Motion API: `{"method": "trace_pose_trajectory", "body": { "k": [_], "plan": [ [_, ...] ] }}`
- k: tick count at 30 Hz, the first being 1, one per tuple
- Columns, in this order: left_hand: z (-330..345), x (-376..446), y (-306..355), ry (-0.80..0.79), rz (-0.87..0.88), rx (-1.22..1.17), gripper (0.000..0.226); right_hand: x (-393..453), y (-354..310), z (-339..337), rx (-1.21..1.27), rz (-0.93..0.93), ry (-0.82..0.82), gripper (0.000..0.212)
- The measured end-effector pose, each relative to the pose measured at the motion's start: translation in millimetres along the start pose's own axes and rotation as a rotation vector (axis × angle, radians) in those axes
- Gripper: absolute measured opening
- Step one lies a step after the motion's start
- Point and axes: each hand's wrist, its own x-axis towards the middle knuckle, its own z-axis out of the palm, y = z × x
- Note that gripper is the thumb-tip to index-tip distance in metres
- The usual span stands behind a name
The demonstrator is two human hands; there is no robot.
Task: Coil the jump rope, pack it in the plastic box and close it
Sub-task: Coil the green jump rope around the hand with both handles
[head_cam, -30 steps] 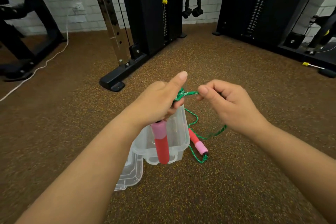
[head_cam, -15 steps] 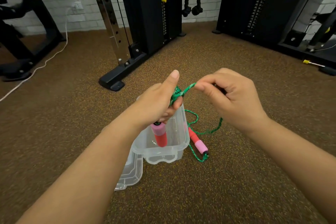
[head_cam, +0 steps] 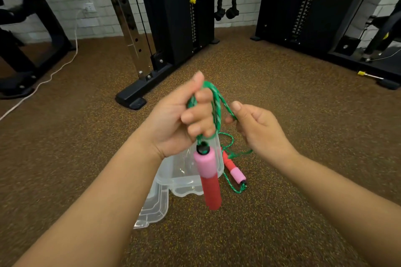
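Note:
My left hand [head_cam: 184, 119] is closed around loops of the green jump rope [head_cam: 217, 106], held above the floor. One pink-and-red handle [head_cam: 208, 178] hangs straight down from that fist. My right hand [head_cam: 256, 128] pinches a strand of the same rope just to the right, thumb and fingers together. The rest of the rope trails down to the second pink-and-red handle [head_cam: 235, 169], which lies on the floor. Below my hands sits the clear plastic box [head_cam: 180, 173], open, partly hidden by the hanging handle. Its clear lid [head_cam: 154, 210] lies beside it at the front left.
Brown speckled rubber floor [head_cam: 282, 201] all around. A black cable machine base [head_cam: 134, 97] stands behind the box, with more black racks [head_cam: 303, 17] at the back right. A white cable [head_cam: 43, 80] runs across the floor at left.
My left hand has turned palm-side toward me and risen, so the hanging handle shows full length. My right hand has dropped lower, laying another rope loop over the left hand.

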Motion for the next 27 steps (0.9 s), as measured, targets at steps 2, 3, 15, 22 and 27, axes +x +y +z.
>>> {"method": "trace_pose_trajectory", "body": {
  "k": [2,3,15,22,27],
  "plan": [
    [-0.1,0.9,7.8,0.078,0.093,-0.144,0.044,-9.6,12.0,0.6,-0.157,-0.134,0.059,0.027],
    [-0.4,1.0,10.0,0.114,0.137,-0.183,0.043,-15.0,16.3,0.9,-0.236,-0.186,0.046,0.021],
    [-0.2,4.5,2.7,0.272,0.020,0.229,0.114,-37.1,-33.2,0.4,-0.211,-0.388,-0.112,0.027],
    [2.4,-1.0,-3.3,0.067,-0.224,0.601,0.122,-0.8,-53.9,-19.5,-0.136,-0.293,-0.052,0.027],
    [0.7,-4.4,-3.7,-0.012,-0.225,0.535,0.079,11.8,-31.2,-15.4,-0.154,-0.153,-0.064,0.032]
  ]
}}
